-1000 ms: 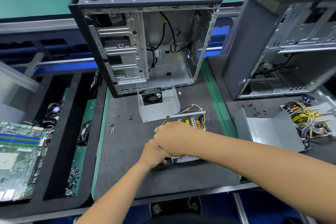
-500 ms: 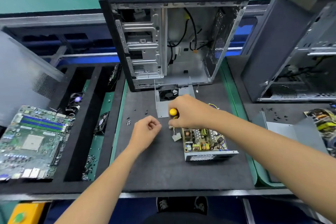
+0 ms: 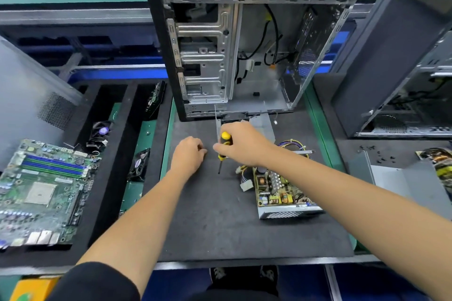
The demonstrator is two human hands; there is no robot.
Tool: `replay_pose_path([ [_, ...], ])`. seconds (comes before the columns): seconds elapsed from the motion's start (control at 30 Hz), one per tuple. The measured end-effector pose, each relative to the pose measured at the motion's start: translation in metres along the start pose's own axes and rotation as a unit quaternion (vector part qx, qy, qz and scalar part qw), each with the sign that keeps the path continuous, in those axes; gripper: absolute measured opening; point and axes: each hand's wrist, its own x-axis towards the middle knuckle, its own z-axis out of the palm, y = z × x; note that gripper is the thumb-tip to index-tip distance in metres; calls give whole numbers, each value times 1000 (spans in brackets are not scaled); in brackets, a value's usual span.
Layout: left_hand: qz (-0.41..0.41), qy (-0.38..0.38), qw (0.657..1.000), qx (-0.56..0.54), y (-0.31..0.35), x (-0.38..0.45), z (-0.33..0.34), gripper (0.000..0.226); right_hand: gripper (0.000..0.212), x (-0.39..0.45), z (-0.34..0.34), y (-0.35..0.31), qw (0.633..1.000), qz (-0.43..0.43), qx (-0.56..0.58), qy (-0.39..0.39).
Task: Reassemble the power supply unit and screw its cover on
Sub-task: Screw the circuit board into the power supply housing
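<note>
Holding the screwdriver (image 3: pixel 223 148) tip-down over the tabletop (image 3: pixel 220 227), the right hand (image 3: pixel 241 144) grips its handle; the left hand (image 3: pixel 189 155) lies curled, contents hidden. The PSU (image 3: pixel 281 193) sits open, right; its cover (image 3: pixel 263 126) lies behind. Seat cover squarely before driving screws.

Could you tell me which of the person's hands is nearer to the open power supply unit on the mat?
Right. The right hand, gripping the screwdriver, is just beyond the power supply unit; the left hand is farther left.
</note>
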Motion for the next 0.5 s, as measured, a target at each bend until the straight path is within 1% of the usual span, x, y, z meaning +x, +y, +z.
replay_pose_path([
  [0.2, -10, -10, 1000, 8, -5, 0, 6, 15, 25, 4, -8, -2, 1000, 3, -2, 8],
  [0.37, -16, -8, 1000, -9, -10, 0, 7, 14, 25, 5, -18, -1, 1000, 9, 8, 11],
  [0.43, -22, 14, 999, -44, -11, -3, 4, 14, 27, 4, -21, 1, 1000, 14, 10, 21],
  [0.5, -26, 40, 993, -109, -8, -8, -2, 16, 31, 3, -24, 6, 999, 19, 14, 36],
])
